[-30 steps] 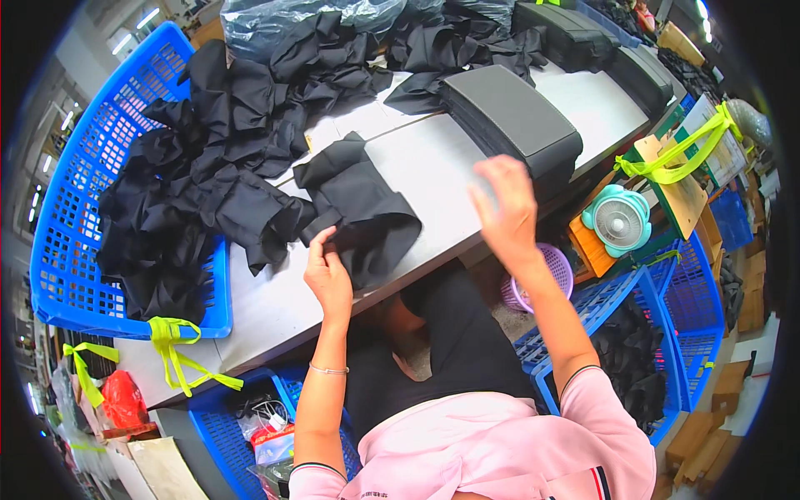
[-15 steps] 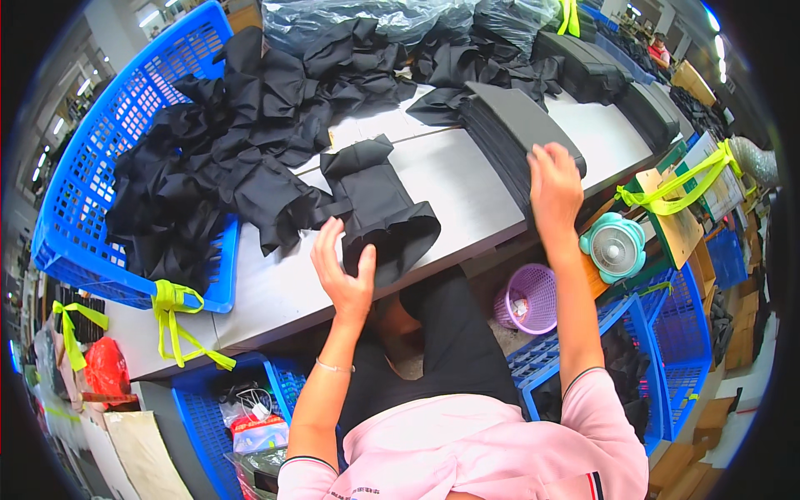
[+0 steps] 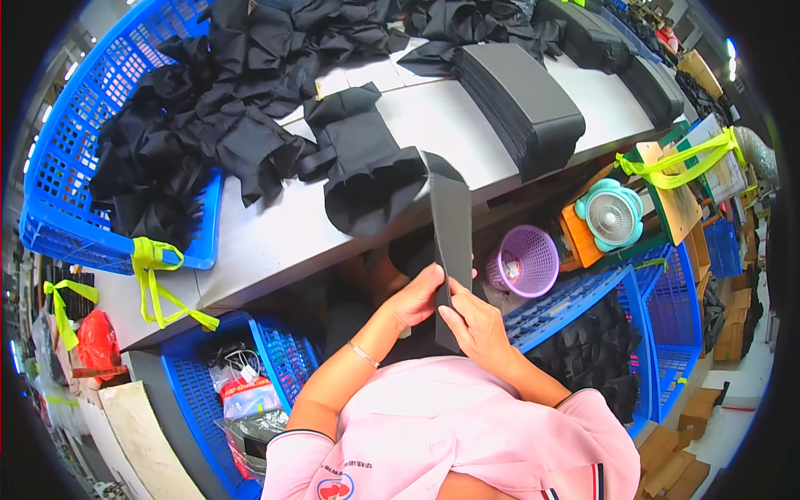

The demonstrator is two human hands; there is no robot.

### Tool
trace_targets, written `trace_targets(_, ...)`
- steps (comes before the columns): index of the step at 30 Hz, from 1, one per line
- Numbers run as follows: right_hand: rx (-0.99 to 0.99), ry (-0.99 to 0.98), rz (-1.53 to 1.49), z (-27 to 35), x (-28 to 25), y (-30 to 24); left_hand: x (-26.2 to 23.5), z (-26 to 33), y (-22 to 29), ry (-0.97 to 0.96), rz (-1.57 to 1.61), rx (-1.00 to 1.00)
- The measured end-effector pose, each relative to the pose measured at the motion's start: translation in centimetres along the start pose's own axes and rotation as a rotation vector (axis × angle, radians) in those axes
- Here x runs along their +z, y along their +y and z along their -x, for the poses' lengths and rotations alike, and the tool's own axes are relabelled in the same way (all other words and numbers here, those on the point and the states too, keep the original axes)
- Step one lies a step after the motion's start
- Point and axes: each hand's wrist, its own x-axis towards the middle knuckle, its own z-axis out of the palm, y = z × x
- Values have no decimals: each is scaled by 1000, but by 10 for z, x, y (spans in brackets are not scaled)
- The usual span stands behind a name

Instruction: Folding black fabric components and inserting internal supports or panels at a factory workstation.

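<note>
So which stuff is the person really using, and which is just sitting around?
In use:
left hand and right hand, both holding the flat black sheet
black fabric piece on the grey table
stack of black sheets

Lying about:
purple basket
small green fan
blue crate

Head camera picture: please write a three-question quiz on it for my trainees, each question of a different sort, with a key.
1. True or false: both hands hold the flat black sheet.
2. Multiple choice: where does the black cloth sleeve lie? A in the purple basket; B on the grey table; C on the floor.
3. Fill in: the heap of black cloth on the left spills out of a ____ crate.

Key
1. True: the left hand and the right hand grip its lower end.
2. B, on the grey table, beside the stack of black sheets.
3. Blue: the blue crate.
</note>
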Motion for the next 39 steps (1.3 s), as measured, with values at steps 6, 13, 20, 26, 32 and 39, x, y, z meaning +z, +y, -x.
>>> trace_targets(6,444,-170,-433,15,-20,4,57,8,42,94,97,166)
trace_targets(13,233,202,-173,3,-7,0,67,20,56,282,-90,261)
trace_targets(20,317,-86,-611,-2,-10,11,59,44,47,735,-1055,804)
trace_targets(26,259,-253,-492,-33,-9,17,7,52,103,1153,-1567,785)
trace_targets(32,322,-189,-225,-51,-14,-10,14,31,139,970,-1654,922)
trace_targets(39,-15,-48,383,-75,4,-9,66,26,138,567,-1842,975)
